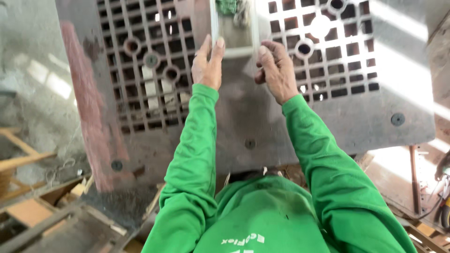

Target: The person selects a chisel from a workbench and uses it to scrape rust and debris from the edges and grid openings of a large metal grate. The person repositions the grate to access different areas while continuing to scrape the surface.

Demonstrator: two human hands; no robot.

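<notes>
Both of my arms, in bright green sleeves, reach up to a small rectangular pane [234,33] with a pale frame, set in the middle of a large grey metal plate [253,117]. My left hand [207,65] lies flat against the pane's left edge, fingers straight and together. My right hand [275,68] is at the pane's lower right corner with its fingers curled; the thumb touches the frame. Through the pane I see something green and blurred.
The plate has square grid openings on its left [145,61] and right [328,51], with round bosses and bolt heads. A reddish strip [89,107] runs down its left side. Wooden pieces [28,206] lie lower left; rusty metal [412,178] is lower right.
</notes>
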